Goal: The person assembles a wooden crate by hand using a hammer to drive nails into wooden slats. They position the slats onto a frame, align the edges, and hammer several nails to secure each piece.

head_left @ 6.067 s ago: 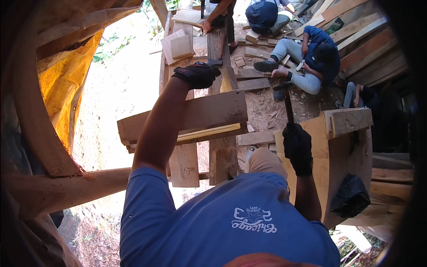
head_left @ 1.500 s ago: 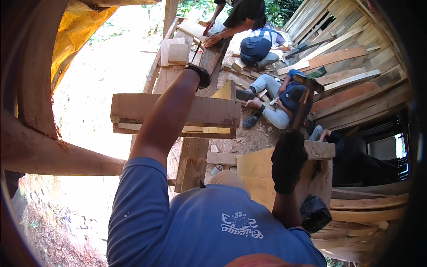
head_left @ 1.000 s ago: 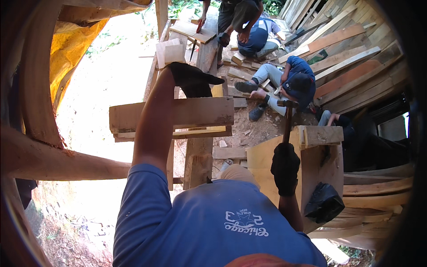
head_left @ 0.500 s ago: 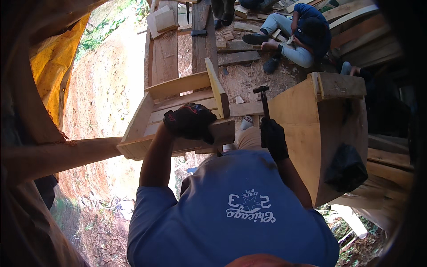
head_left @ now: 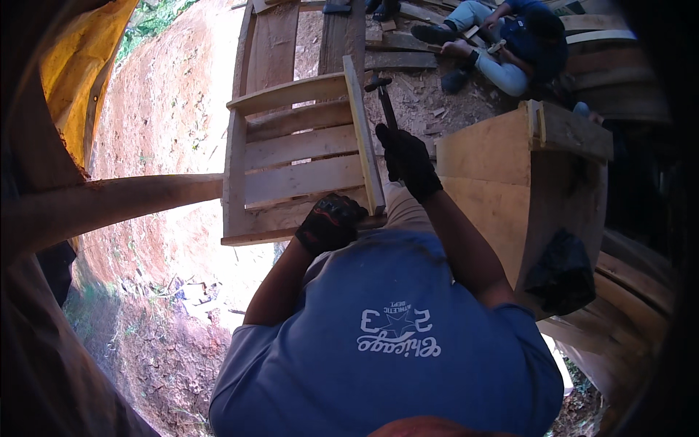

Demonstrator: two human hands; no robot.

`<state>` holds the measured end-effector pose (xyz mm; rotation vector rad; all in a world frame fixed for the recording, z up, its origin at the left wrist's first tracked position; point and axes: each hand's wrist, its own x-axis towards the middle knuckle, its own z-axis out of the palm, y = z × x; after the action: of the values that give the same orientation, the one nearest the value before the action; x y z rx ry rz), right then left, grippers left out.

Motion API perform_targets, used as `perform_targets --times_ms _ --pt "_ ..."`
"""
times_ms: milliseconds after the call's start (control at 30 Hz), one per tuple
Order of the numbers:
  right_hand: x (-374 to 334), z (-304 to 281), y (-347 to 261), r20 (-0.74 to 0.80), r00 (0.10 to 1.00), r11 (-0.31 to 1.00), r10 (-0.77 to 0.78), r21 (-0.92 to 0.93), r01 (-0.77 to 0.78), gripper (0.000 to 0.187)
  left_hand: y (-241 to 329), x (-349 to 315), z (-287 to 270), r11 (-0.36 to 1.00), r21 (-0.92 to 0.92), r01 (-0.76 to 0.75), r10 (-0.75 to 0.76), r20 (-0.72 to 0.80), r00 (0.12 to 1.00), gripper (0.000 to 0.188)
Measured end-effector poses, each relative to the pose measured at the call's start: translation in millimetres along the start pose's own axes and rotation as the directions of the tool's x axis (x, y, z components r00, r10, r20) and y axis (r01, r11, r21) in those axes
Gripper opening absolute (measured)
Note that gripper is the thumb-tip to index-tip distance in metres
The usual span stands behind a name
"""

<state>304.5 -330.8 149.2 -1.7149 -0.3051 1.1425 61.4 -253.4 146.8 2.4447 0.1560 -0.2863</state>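
Note:
A slatted wooden crate (head_left: 302,148) with raised side boards lies in front of me, slightly left of centre. My left hand (head_left: 331,222), in a black glove with red marks, is closed on its near edge by the right corner; the fingertips are partly hidden. My right hand (head_left: 409,162), also black-gloved, grips a hammer (head_left: 387,105) by its handle. The hammer stands head-up beside the crate's right side board (head_left: 364,138), apart from it.
A tall wooden box (head_left: 484,182) with a black plastic bag (head_left: 562,273) stands at right. Long planks (head_left: 271,54) lie beyond the crate. Another person (head_left: 520,44) sits at the far right among boards and shavings. A wooden pole (head_left: 131,207) crosses at left.
The crate has tipped flatter, showing more of its slats. My left hand has moved nearer to me and right along its edge. My right hand has raised the hammer, moving left toward the crate.

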Motion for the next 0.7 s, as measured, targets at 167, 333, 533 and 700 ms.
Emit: perform_targets --times_ms 167,333,533,700 --pt "33 20 -9 -0.060 0.951 0.799 -0.305 -0.559 0.221 0.071 -12 25 67 0.996 0.061 -0.057 0.065 -0.136 0.989 0.028" --pt "58 10 8 -0.058 0.957 0.712 -0.284 -0.682 0.170 0.079 -16 42 87 0.994 0.090 -0.069 0.090 -0.249 0.964 0.024" --pt "86 -1 37 -0.006 0.977 0.623 -0.211 -0.771 0.129 0.083 -12 36 63 0.997 -0.036 -0.074 0.067 -0.172 0.983 0.040" --pt "64 21 0 -0.079 0.959 0.591 -0.271 -0.800 0.101 0.081 -48 -13 -2 0.928 -0.181 0.327 -0.370 -0.563 0.739 0.062"
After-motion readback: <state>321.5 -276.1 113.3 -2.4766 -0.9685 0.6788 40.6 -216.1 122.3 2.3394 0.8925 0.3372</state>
